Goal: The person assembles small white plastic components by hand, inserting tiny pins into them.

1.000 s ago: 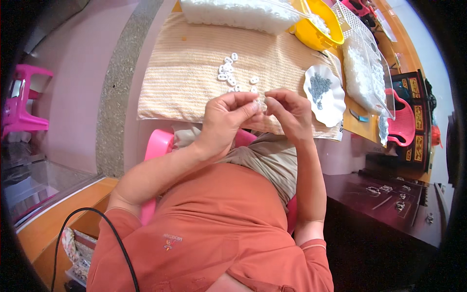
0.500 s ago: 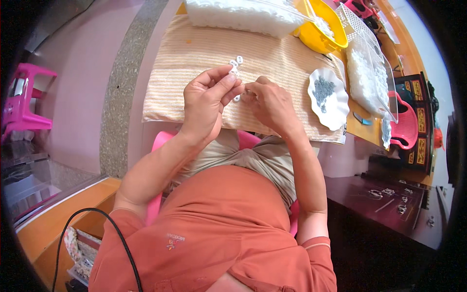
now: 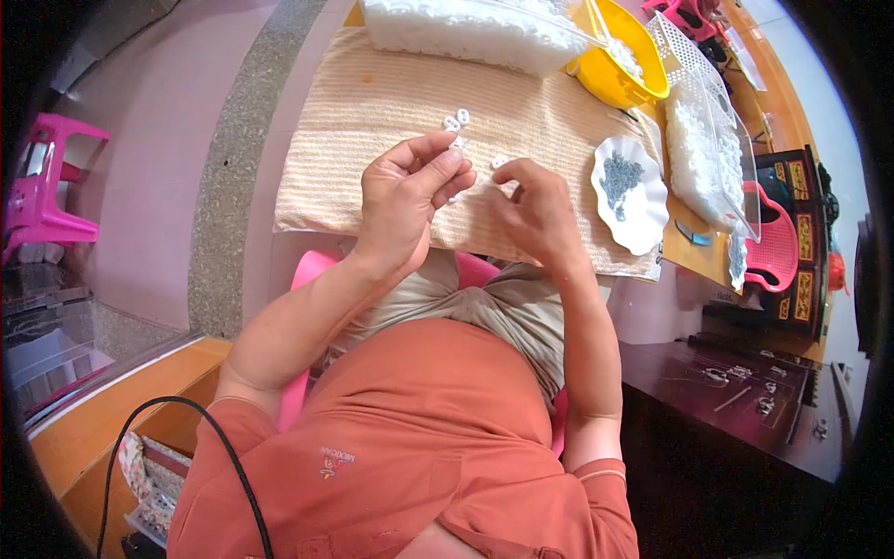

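My left hand (image 3: 405, 191) is closed in a pinch of thumb and forefinger on a small white plastic piece (image 3: 457, 143), most of it covered by the fingertips. Just beyond those fingertips, two white oval pieces with holes (image 3: 452, 123) lie on the striped cloth (image 3: 372, 112). My right hand (image 3: 540, 210) hovers low over the cloth, fingers curled inward and slightly blurred. What these fingers hold, if anything, is hidden. Beside its forefinger is another white oval piece (image 3: 498, 162). Part of one more white piece shows under my left fingers.
To the right stands a scalloped white dish (image 3: 643, 214) of small grey-blue bits. A clear bin of white pieces (image 3: 475, 37) and a yellow basin (image 3: 605, 79) line the far edge. Another clear bin (image 3: 703, 158) and a blue-handled tool (image 3: 691, 233) are further right.
My right hand has moved right, away from my left hand, and a white oval piece now shows beside its forefinger. My left hand keeps its pinch, almost in place.
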`<state>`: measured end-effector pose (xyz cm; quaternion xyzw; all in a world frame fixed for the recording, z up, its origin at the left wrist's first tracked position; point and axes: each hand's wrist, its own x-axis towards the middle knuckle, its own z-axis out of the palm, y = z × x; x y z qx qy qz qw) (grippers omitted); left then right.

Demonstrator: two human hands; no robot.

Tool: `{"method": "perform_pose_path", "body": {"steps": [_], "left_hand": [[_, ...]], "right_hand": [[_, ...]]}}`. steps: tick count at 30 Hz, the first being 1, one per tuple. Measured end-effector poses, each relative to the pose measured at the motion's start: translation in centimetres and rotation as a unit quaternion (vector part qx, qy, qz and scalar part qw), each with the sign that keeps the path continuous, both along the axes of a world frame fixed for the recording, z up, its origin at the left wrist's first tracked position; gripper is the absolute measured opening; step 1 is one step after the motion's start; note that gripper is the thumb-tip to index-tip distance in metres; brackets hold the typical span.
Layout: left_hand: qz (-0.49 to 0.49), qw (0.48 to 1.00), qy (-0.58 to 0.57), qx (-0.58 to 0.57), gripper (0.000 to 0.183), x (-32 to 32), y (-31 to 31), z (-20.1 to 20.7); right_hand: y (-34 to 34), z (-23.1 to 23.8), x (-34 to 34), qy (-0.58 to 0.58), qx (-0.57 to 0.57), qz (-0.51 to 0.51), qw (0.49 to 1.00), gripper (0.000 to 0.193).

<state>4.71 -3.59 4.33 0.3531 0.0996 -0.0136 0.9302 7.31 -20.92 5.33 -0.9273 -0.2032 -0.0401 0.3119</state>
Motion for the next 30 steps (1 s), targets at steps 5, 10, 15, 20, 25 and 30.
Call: {"method": "perform_pose_path", "body": {"steps": [5,10,15,20,25,30], "left_hand": [[-0.012,1.000,0.004,0.003,0.018,-0.3,-0.3,-0.1],[-0.035,0.999,0.006,0.005,0.017,-0.6,-0.8,-0.1],[-0.051,0.999,0.011,0.013,0.017,-0.9,-1.2,-0.4],[-0.078,0.997,0.017,0.016,0.017,-1.0,-1.4,-0.9],[-0.094,0.995,0.029,0.013,0.017,-1.0,-1.5,-1.2],[-0.125,0.991,0.049,0.012,0.017,-1.2,-1.7,-1.5]], "right_hand": [[-3.1,0.6,0.1,0.019,0.035,-0.058,0.998,0.011],[-5.2,1.3,0.2,0.010,-0.024,-0.026,0.999,0.013],[-5.3,2.0,0.4,-0.001,-0.141,0.032,0.989,0.015],[-4.6,1.6,0.5,0.011,-0.173,0.043,0.984,0.018],[-4.9,1.0,0.2,0.023,-0.163,0.039,0.986,0.022],[-4.9,1.2,0.0,0.004,-0.146,0.052,0.988,0.019]]}}
